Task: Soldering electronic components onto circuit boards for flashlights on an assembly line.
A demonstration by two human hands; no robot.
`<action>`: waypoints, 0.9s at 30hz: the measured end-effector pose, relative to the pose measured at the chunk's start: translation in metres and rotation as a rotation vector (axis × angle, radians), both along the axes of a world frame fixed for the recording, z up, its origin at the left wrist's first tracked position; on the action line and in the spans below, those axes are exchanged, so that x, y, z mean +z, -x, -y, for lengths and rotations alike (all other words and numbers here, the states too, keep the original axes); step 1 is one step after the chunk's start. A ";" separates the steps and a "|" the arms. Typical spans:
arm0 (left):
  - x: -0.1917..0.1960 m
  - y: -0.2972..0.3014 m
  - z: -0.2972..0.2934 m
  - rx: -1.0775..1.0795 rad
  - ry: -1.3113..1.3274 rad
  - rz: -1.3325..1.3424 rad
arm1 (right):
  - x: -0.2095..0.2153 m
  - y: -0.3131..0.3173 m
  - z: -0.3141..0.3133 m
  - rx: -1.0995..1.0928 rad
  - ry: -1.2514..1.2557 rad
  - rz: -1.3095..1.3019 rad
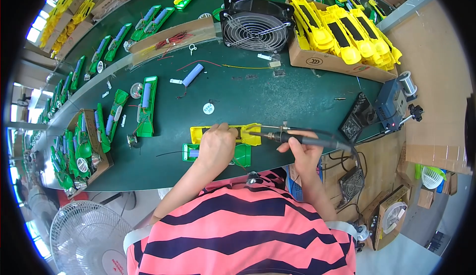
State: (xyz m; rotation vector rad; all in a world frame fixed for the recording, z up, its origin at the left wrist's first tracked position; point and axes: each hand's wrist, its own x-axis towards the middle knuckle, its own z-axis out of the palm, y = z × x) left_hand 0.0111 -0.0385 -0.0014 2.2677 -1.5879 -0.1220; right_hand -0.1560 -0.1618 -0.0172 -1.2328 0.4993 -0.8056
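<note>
- Left hand (pixel 217 143) lies curled, fingers pressed down on the yellow shell (pixel 225 134), pinning it to the green table (pixel 277 96) close to the person.
- Right hand (pixel 303 152) pinches one soldering iron (pixel 297 137) pen-style by its dark handle, tip at the shell's right end.
- The shell looks like light, stiff, hollow plastic, likely to slide unless pressed flat; best held by its long edges, clear of the hot tip.
- One green shell (pixel 240 155) lies just below it.
- Farther off: one loose blue cell (pixel 192 75), one black fan (pixel 256 25), one box of many yellow shells (pixel 342 34).
</note>
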 end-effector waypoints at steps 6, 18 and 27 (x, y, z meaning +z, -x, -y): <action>-0.001 0.001 0.000 0.007 0.009 0.005 | -0.009 -0.009 -0.026 0.075 0.620 -0.298; 0.015 -0.004 -0.004 0.011 0.047 -0.233 | -0.018 -0.017 -0.029 0.392 0.565 -0.319; 0.012 0.007 -0.033 0.317 0.328 -0.718 | -0.018 -0.026 -0.013 0.363 0.621 -0.275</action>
